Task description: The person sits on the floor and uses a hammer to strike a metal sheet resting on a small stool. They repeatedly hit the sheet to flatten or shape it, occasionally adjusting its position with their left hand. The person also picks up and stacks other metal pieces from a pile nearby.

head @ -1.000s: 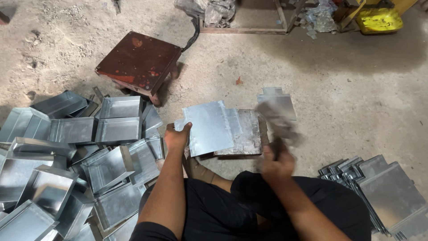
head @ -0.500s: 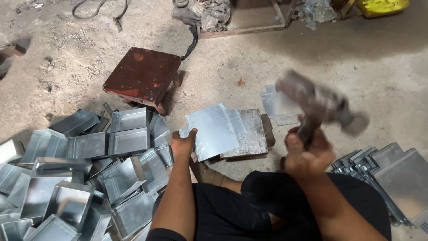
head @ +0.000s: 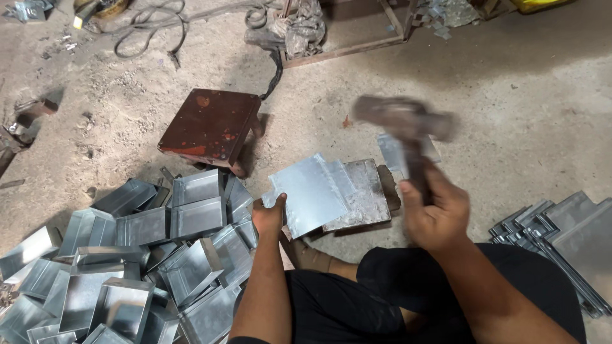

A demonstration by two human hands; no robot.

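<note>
Gripping the near left edge of a flat galvanised metal sheet [head: 311, 194], the left hand [head: 269, 216] has its fingers curled together on that edge and pins the sheet down. The sheet lies tilted, its right part overlapping a thicker, duller steel plate [head: 363, 194] that rests on the concrete floor [head: 510, 102] just ahead of the person's knees. The right hand [head: 437, 213] is closed in a full fist round the handle of a hammer [head: 408, 124], held up above and to the right of the sheet and apart from it; the hammer head is motion-blurred, so its exact shape cannot be told. A small offcut of sheet [head: 392, 150] lies on the floor behind the hammer handle.

To the person's left, a loose heap of folded metal trays [head: 159, 255] covers the floor, lying at all angles and touching one another. To the right, a stack of flat metal blanks [head: 567, 236] lies fanned, near the right knee. Beyond the sheet stands a low, rust-coloured stool [head: 210, 127], just beside the far edge of the tray heap. Cables [head: 166, 32] trail across the floor at the far left.
</note>
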